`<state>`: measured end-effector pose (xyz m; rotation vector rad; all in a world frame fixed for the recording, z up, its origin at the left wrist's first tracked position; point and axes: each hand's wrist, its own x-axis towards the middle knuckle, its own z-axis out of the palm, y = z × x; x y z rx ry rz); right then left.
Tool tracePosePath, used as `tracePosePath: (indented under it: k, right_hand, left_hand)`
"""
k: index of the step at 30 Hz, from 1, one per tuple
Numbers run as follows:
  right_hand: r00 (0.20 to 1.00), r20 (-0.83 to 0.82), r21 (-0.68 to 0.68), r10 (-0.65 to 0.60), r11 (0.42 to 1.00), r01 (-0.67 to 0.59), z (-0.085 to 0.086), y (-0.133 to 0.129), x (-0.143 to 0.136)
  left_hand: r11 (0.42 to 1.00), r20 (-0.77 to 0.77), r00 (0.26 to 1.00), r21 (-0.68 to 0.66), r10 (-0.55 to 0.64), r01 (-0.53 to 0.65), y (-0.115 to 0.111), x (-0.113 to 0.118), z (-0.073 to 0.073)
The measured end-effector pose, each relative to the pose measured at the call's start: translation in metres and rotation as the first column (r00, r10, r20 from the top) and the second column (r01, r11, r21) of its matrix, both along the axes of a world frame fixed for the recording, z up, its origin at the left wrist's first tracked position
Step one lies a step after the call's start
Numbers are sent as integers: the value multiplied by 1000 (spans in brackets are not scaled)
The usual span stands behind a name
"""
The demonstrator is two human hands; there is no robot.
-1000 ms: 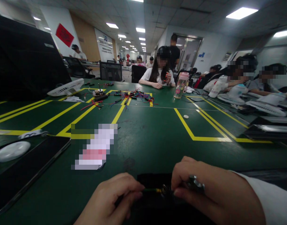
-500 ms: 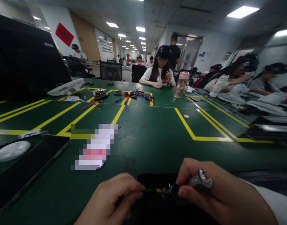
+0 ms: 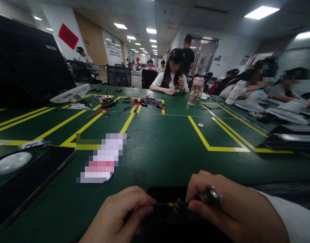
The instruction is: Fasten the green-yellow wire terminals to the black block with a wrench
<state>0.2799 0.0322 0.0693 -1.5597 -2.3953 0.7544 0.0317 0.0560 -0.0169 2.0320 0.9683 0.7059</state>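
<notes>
My left hand (image 3: 124,214), low in the view, pinches the left end of a thin green stick-like piece (image 3: 162,204) with a yellowish tip. Closed round a silver wrench-like metal tool (image 3: 213,196) is my right hand (image 3: 220,206), its thumb and forefinger pressed together at the tool's dark front part. Small metal parts (image 3: 178,204) lie between the hands, touching the yellowish tip; their exact shape is blurred. Behind and below them is a black surface (image 3: 160,192) at the near edge of the green table (image 3: 155,155).
A partly blurred-out pale sheet or device (image 3: 106,158) lies left of centre, beside a large black phone-like slab (image 3: 30,182). Farther off are tangled wires (image 3: 147,102), a pink-lidded bottle (image 3: 195,91) and a small white disc (image 3: 200,125). A person sits across the table.
My right hand has moved slightly left, and the silver tool has turned and shifted left with it. My left hand has barely moved.
</notes>
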Motion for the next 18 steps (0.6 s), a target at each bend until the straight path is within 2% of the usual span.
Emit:
tracePosePath:
  k: [4, 10, 18]
  right_hand:
    - [999, 10, -21, 41, 999, -41, 4, 3, 1]
    - [985, -76, 4, 155, 988, -155, 6, 10, 3]
    - [985, -167, 34, -28, 999, 34, 3, 7, 7]
  left_hand:
    - [1000, -10, 1000, 7, -10, 10, 0, 0, 1]
    - [1000, -8, 1000, -1, -1, 1, -1, -1, -1]
    - [1000, 5, 1000, -12, 10, -10, -1, 0, 1]
